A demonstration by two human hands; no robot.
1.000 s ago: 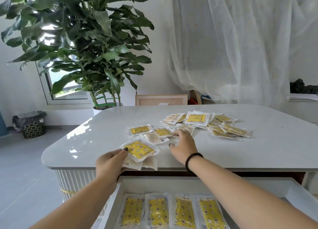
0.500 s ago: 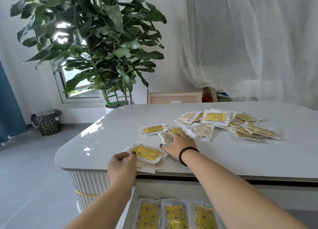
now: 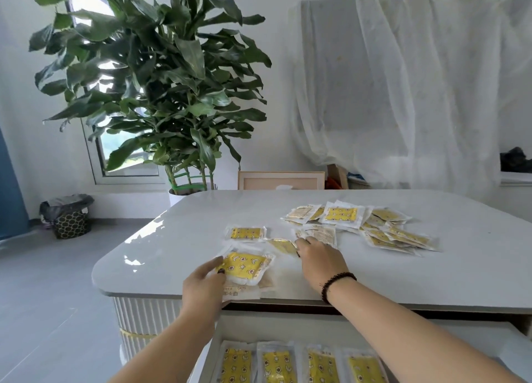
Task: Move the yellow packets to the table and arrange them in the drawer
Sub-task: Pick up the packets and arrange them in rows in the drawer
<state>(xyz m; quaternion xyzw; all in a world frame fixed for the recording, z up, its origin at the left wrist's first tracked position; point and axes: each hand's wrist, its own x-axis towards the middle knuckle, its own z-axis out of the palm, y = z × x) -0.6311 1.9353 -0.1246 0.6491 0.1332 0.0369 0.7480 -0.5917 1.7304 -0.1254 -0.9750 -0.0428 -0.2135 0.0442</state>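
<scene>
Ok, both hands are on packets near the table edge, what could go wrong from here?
1. The small stack that the left hand holds sits at the table edge; the lower packets could slip off and miss the open drawer.
2. The right hand reaches among overlapping packets, so it may drag a neighbour along.

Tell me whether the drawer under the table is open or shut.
Open. The drawer is pulled out below the table edge, and its inside shows a row of four yellow packets lying side by side.
</scene>
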